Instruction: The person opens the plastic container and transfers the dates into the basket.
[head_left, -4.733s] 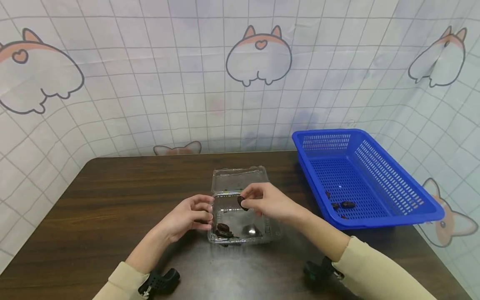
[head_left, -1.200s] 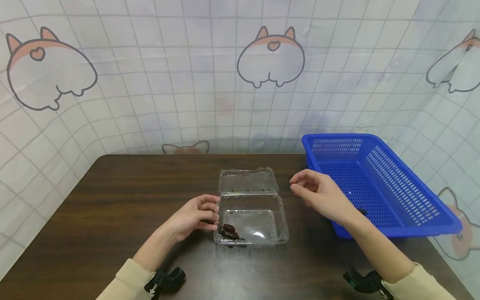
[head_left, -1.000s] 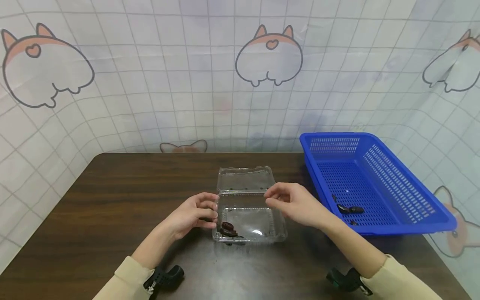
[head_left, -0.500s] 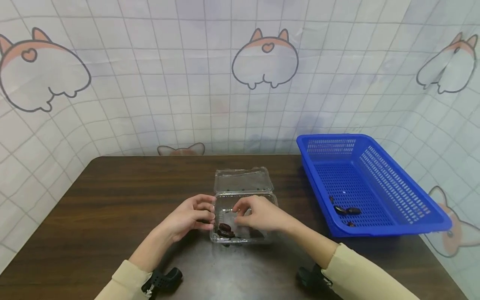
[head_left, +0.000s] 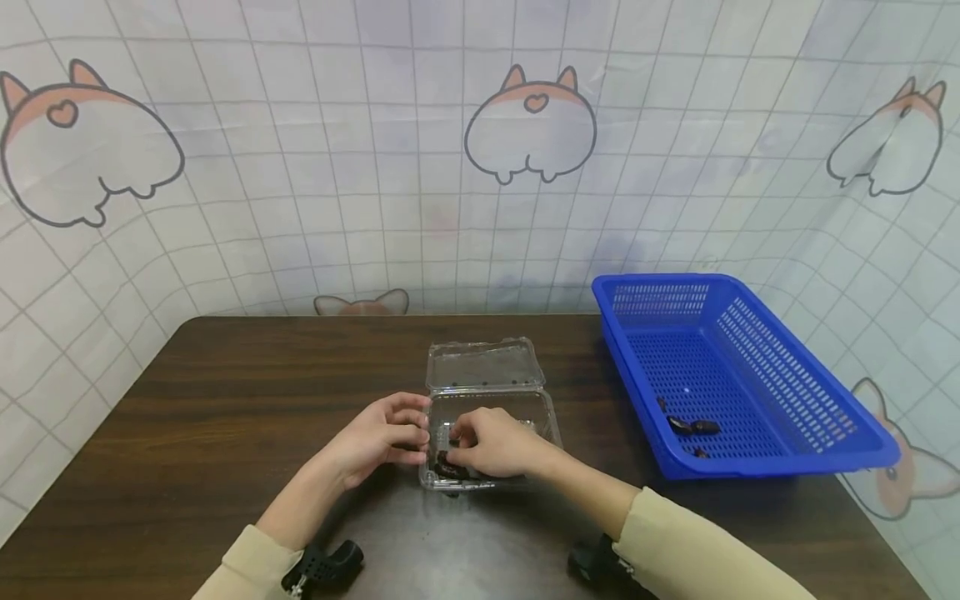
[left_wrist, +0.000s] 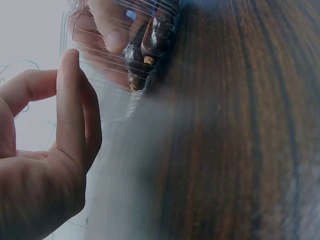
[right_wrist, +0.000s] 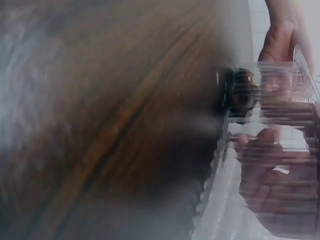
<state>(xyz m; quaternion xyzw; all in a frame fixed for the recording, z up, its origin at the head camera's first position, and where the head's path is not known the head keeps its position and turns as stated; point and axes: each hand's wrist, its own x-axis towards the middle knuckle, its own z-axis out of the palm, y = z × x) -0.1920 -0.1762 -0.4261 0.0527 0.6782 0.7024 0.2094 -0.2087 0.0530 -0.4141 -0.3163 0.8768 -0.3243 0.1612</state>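
Note:
In the head view a clear plastic clamshell box (head_left: 553, 429) stands with its lid (head_left: 486, 367) folded back. Dark brown wrinkled dates (head_left: 448, 472) lie in its near left corner; the left wrist view shows two dates (left_wrist: 156, 39) through the wall. My left hand (head_left: 378, 437) rests its loosely bent fingers against the box's left side. Inside the box, my right hand (head_left: 498, 443) has thumb and forefinger apart, right beside the dates. Through the ribbed plastic in the right wrist view, my right hand (right_wrist: 282, 185) appears near a date (right_wrist: 242, 95). Its fingertips are partly hidden.
A blue perforated plastic basket (head_left: 757, 461) stands at the table's right side, with several dates (head_left: 703, 427) near its front left corner. Dark wood-grain table (head_left: 247, 400) stretches left of the box. A white cloth with a printed grid (head_left: 420, 225) hangs behind.
Earlier, my right hand held a date over the box; later it came back from the basket side without one. It has since lowered to the dates. My left hand has stayed beside the box.

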